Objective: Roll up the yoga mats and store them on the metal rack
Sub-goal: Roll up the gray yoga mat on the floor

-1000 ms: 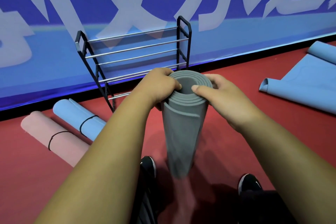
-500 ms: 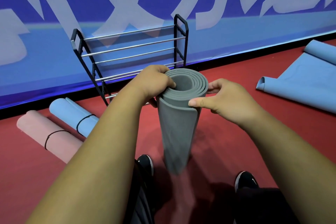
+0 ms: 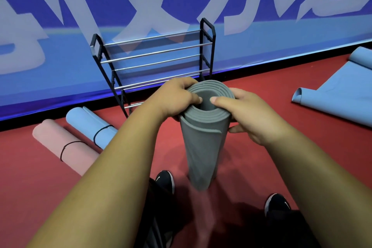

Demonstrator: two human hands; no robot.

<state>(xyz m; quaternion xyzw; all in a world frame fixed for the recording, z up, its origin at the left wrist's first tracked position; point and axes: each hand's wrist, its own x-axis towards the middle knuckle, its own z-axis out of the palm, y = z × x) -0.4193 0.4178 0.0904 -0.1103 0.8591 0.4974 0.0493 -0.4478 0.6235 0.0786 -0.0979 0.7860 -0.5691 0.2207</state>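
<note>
Red floor [image 3: 261,167], grey mat [image 3: 201,147] stood on end, my left hand [image 3: 175,98] & right hand [image 3: 247,115] both gripping its top, prob. tightening the roll; next: lift onto rack [image 3: 155,60].

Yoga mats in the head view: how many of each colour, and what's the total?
Grey: 1, the grey mat, upright in left hand and right hand.
Pink: 1, the pink mat.
Blue: 2, the rolled blue mat and the half-open blue mat.
Total: 4.
</note>
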